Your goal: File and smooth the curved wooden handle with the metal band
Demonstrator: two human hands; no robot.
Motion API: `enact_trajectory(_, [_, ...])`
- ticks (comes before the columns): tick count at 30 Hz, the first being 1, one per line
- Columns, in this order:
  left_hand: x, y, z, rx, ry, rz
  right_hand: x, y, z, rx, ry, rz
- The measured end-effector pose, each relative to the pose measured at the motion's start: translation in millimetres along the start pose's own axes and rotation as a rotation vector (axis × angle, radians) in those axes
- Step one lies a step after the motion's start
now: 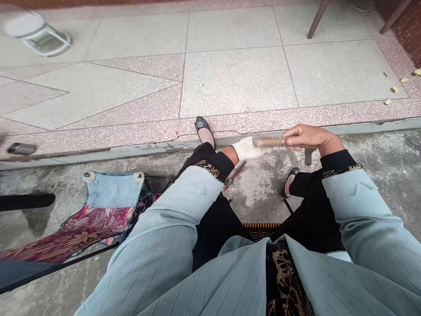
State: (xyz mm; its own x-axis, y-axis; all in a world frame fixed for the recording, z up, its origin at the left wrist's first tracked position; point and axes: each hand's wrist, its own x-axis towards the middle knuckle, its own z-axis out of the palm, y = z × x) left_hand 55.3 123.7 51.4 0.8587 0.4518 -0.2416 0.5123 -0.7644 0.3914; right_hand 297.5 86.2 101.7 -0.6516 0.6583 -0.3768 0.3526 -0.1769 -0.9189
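I am seated, looking down at my knees in pale blue striped sleeves. My left hand [247, 149], in a white glove, is closed around one end of a short brownish stick-like object [268, 141]. My right hand [311, 137], bare, grips the other end with fingers curled over it. The object is blurred by motion and lies level between both hands above my knees. A thin reddish stick [235, 174] lies on the concrete floor below my left wrist.
My black shoes [203, 127] rest at a raised tiled step [230, 79]. A folding stool [98, 210] with denim and floral fabric stands at my left. A white stool [36, 35] lies far left; chair legs [316, 19] at the top right.
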Motion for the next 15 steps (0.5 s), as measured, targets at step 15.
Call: enact_trajectory(15, [2.0,9.6,15.9,0.288,0.013,0.099,14.3,0.1,4.7,-0.165,0.404,0.226])
